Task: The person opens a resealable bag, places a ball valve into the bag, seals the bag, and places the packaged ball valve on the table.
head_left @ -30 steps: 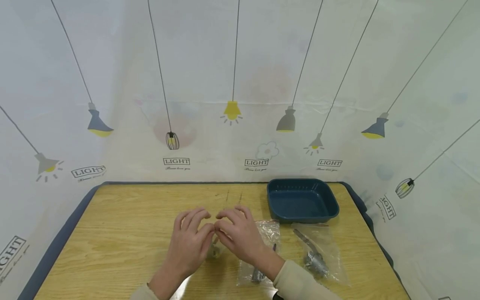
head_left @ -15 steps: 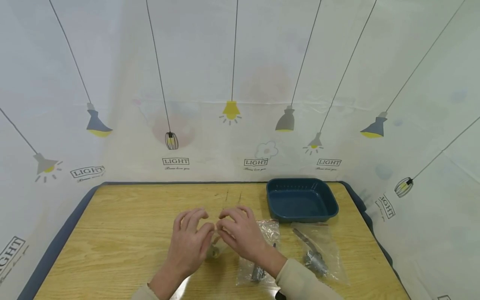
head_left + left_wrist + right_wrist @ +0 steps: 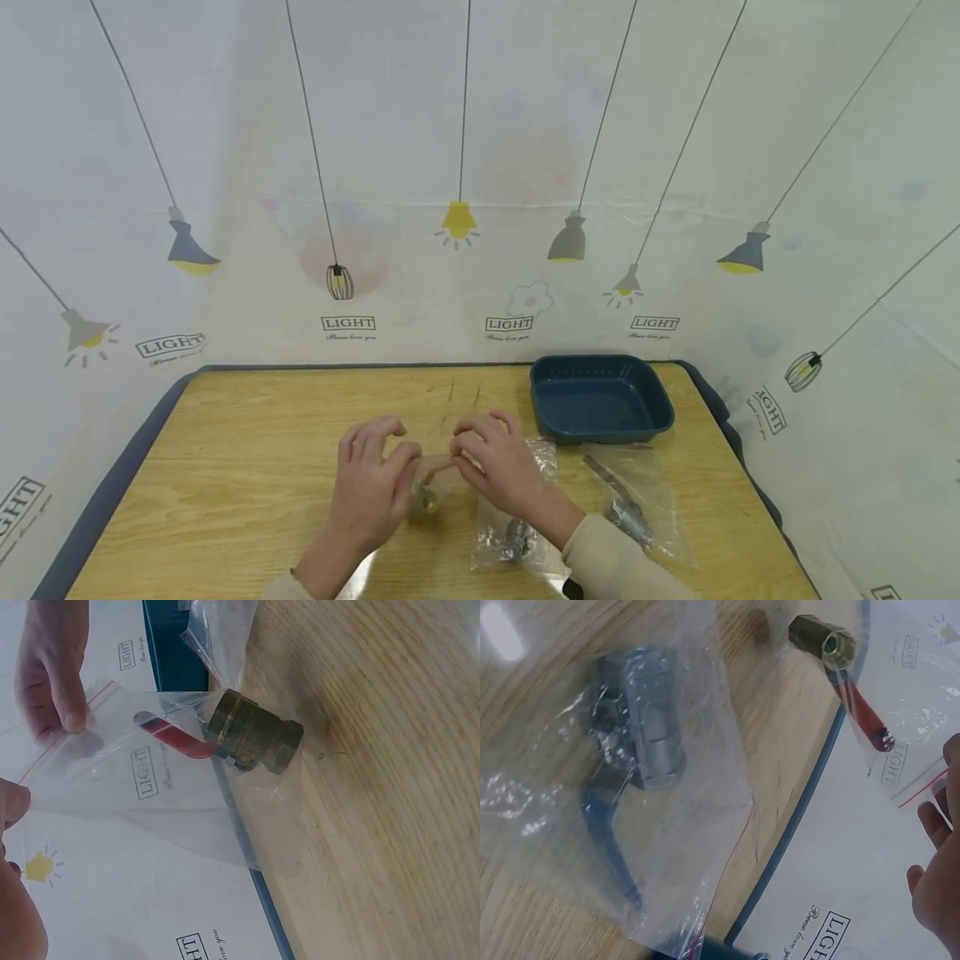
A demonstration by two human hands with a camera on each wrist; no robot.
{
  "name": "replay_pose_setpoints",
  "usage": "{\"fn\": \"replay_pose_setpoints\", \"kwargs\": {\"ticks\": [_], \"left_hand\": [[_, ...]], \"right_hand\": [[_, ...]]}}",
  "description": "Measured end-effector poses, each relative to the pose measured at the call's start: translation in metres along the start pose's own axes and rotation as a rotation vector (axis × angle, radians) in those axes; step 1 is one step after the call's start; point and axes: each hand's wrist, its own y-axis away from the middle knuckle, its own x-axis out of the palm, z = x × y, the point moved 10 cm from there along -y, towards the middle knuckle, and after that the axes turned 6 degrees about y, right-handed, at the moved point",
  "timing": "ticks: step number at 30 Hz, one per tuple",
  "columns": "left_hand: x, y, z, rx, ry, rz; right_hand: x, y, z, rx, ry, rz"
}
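Observation:
A clear zip bag (image 3: pixel 127 787) with a red seal line hangs between my hands above the table. Inside it, at the bottom, is a brass ball valve (image 3: pixel 251 731) with a red lever handle (image 3: pixel 176 736). My left hand (image 3: pixel 367 479) pinches one end of the bag's mouth between thumb and fingers. At the other end my right hand (image 3: pixel 498 462) pinches the same edge, so the mouth is stretched between them. Under the right forearm lies a second bagged valve (image 3: pixel 641 716), grey with a blue lever (image 3: pixel 609 844).
To the right another clear bag (image 3: pixel 663 508) holds a grey metal valve (image 3: pixel 630 521) with a long handle. Behind these bags a dark blue plastic basin (image 3: pixel 603 433) stands at the back right of the wooden table (image 3: pixel 247 467). A lamp-patterned sheet (image 3: pixel 420 150) rises beyond the table edge.
My right hand has moved rightward, away from the left one. The gap between the hands has widened and the bag's top edge now shows stretched across it.

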Motion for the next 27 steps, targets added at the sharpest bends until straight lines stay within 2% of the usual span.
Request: {"fn": "replay_pose_setpoints", "kwargs": {"ticks": [6,12,21,27], "left_hand": [[-0.003,-0.001,0.001,-0.006,0.019,-0.019],[-0.003,-0.001,0.002,-0.015,0.03,-0.006],[-0.005,0.0,0.002,-0.012,0.041,-0.026],[-0.005,0.0,0.004,-0.028,0.053,-0.033]], "right_hand": [[0.005,0.006,-0.008,-0.004,0.024,0.031],[0.01,0.012,-0.015,-0.009,0.056,0.055],[0.01,0.018,-0.02,-0.015,0.089,0.044],[0.009,0.024,-0.026,0.036,0.087,0.067]]}}
